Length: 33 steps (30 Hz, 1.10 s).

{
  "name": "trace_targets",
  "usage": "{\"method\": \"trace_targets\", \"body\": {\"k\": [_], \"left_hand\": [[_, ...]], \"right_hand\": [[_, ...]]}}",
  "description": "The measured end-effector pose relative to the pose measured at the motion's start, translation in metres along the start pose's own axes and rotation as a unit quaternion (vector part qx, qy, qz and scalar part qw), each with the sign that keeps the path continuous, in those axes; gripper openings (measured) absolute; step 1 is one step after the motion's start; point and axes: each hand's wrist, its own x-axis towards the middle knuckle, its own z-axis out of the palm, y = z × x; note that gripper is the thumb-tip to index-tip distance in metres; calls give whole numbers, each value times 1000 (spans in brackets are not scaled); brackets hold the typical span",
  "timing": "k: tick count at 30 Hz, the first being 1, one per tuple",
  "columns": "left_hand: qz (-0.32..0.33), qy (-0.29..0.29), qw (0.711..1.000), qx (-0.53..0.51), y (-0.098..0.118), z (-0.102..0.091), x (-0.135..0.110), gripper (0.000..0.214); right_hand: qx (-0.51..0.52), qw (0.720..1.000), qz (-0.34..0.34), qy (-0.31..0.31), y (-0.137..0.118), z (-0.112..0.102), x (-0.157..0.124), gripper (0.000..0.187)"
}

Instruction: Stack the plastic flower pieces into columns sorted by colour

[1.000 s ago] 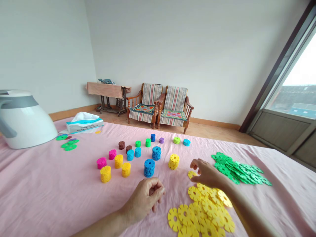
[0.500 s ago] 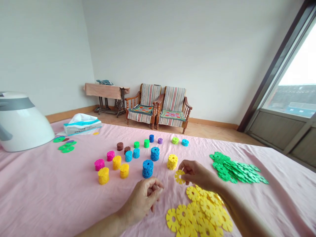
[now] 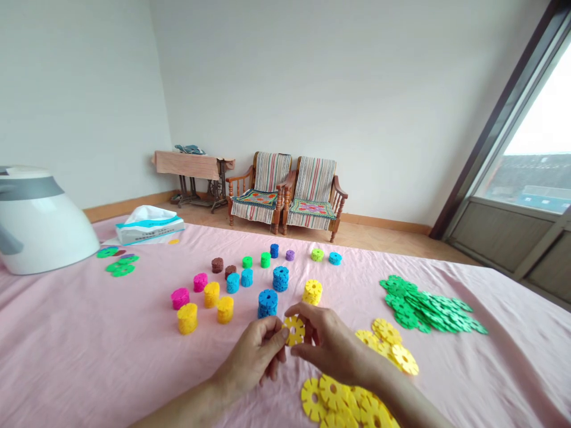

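A yellow snowflake disc [image 3: 294, 330] is held upright between my two hands over the pink cloth. My right hand [image 3: 328, 348] pinches its right edge with thumb and fingers. My left hand [image 3: 259, 359] is curled, its fingertips touching the disc's left edge. Below my right wrist lies a pile of loose yellow discs [image 3: 343, 401], with more yellow discs [image 3: 390, 345] to the right. Just beyond my hands stand a blue stack [image 3: 267, 303] and a yellow stack [image 3: 313, 292].
Several short stacks in pink, yellow, blue, brown and green stand mid-table. A heap of green discs [image 3: 423, 303] lies at right. A white appliance [image 3: 42, 223], a tissue pack [image 3: 149, 224] and a few green discs [image 3: 118, 264] sit at left. Two chairs stand behind.
My right hand picked one yellow disc from beside the pile and carried it left to my left hand, which now touches it. The left hand barely moved.
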Motion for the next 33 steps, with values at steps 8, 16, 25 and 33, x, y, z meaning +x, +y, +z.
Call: {"method": "trace_targets", "body": {"k": [8, 16, 25, 33], "left_hand": [[5, 10, 1000, -16, 0, -1, 1, 42], [-8, 29, 998, -56, -1, 0, 0, 44], [-14, 28, 998, -45, 0, -2, 1, 45], [-9, 45, 997, -65, 5, 0, -1, 42]], "right_hand": [[-68, 998, -16, 0, -1, -2, 2, 17], [-74, 997, -12, -20, -5, -2, -2, 39], [-31, 999, 4, -23, -4, -2, -2, 39], [-17, 999, -11, 36, 8, -11, 7, 33]]}}
